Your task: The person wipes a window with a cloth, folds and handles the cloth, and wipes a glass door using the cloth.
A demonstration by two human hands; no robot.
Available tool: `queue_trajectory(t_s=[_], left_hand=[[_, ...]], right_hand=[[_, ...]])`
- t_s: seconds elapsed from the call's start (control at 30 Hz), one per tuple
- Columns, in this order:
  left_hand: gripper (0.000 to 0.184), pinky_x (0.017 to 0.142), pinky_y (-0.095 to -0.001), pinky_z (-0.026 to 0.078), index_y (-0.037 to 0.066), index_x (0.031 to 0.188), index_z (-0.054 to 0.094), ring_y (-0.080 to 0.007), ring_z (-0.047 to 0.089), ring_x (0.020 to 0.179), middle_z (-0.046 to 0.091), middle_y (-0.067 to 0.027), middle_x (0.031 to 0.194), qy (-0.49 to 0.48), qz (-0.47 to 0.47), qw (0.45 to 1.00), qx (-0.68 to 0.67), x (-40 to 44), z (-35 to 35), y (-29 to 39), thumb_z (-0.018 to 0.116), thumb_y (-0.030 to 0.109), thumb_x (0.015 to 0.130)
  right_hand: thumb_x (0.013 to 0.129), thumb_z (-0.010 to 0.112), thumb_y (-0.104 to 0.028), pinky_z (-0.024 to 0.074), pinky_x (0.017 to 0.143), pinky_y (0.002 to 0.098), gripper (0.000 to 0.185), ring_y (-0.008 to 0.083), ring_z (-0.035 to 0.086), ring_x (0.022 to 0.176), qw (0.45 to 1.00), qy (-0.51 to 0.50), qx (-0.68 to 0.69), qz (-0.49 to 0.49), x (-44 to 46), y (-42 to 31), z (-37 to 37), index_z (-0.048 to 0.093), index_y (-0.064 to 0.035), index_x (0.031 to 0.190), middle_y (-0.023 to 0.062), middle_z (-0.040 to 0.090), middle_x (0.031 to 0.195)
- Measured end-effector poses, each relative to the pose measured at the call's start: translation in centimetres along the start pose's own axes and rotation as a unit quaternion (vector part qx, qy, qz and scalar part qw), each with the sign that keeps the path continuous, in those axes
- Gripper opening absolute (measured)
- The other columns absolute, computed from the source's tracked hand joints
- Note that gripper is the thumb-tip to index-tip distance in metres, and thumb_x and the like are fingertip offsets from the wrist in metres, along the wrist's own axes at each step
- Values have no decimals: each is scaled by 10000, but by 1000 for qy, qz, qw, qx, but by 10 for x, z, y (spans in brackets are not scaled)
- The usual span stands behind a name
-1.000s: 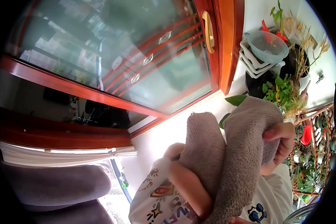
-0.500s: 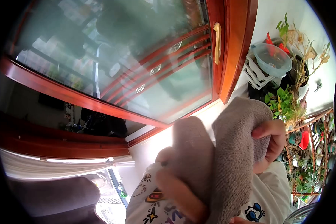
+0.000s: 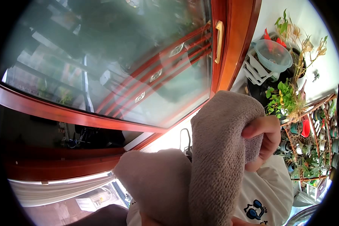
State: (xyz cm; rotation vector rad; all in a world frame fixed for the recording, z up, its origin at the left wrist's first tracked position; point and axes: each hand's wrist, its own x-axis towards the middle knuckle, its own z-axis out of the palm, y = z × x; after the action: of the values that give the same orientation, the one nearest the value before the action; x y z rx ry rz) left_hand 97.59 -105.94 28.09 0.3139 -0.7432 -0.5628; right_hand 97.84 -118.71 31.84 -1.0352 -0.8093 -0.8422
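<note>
A grey-brown towel [image 3: 218, 158] with a rough, looped weave is bunched up in front of me, its top folded over. My right hand [image 3: 265, 139] is closed round its right side, the thumb pressed on the cloth and the fingers curled. To the left spreads a paler, smoother flap of cloth [image 3: 158, 180]; whether it belongs to the same towel I cannot tell. Of my left hand [image 3: 148, 221] only a sliver of skin shows under this flap at the bottom edge, its fingers hidden. Another bit of skin shows below the towel, mostly cut off.
A red-brown wooden door [image 3: 229, 45] with a glass pane and yellow handle [image 3: 219, 41] fills the upper left. To the right are a translucent basin [image 3: 274, 56], a white rack [image 3: 258, 69], potted plants [image 3: 282, 96] and a plant shelf. A pale curtain [image 3: 64, 188] hangs lower left.
The left flap of cloth has spread left and down. My left hand has dropped almost out of view. My right hand, with the towel, has shifted slightly left and up.
</note>
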Motion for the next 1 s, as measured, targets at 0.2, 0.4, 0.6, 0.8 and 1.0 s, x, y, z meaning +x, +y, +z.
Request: queue_trajectory(t_s=[0.2, 0.4, 0.6, 0.8, 1.0], left_hand=[[317, 552, -334, 474, -50, 1071, 475, -240, 596, 638, 594, -125, 795, 0, 0, 1000, -16, 0, -19, 25, 681, -12, 833], [306, 545, -331, 467, -54, 1059, 481, -236, 592, 630, 595, -127, 791, -2, -6, 1000, -24, 1, -39, 48, 682, -10, 832], [296, 538, -328, 461, -59, 1047, 488, -232, 589, 621, 595, -128, 786, -3, -9, 999, -33, 3, -53, 61, 682, -7, 831], [286, 531, -325, 454, -64, 1035, 494, -228, 585, 613, 596, -130, 781, -11, -1, 999, -30, 7, -57, 68, 683, -5, 829], [276, 524, -322, 448, -69, 1023, 500, -224, 582, 605, 597, -132, 776, -29, 0, 1000, -10, 16, -52, 75, 684, -2, 828]], right_hand=[[851, 606, 63, 526, 707, 376, 223, 308, 664, 790, 1000, 3, -28, 0, 1, 29, 12, 546, 118, 1058, 247, 649, 922], [846, 620, 60, 528, 686, 363, 225, 297, 668, 773, 997, -39, -41, 48, 14, 45, 19, 557, 122, 1054, 248, 652, 924], [845, 612, 58, 528, 676, 357, 231, 293, 665, 766, 999, 14, -45, 15, 0, 77, 28, 556, 117, 1062, 245, 653, 927], [837, 622, 45, 524, 701, 361, 254, 297, 658, 796, 989, -78, -66, 107, 27, 65, 14, 552, 98, 1076, 241, 648, 938], [825, 608, 59, 520, 715, 367, 256, 307, 656, 809, 997, -13, -47, 57, 22, 81, 24, 532, 83, 1068, 257, 644, 949]])
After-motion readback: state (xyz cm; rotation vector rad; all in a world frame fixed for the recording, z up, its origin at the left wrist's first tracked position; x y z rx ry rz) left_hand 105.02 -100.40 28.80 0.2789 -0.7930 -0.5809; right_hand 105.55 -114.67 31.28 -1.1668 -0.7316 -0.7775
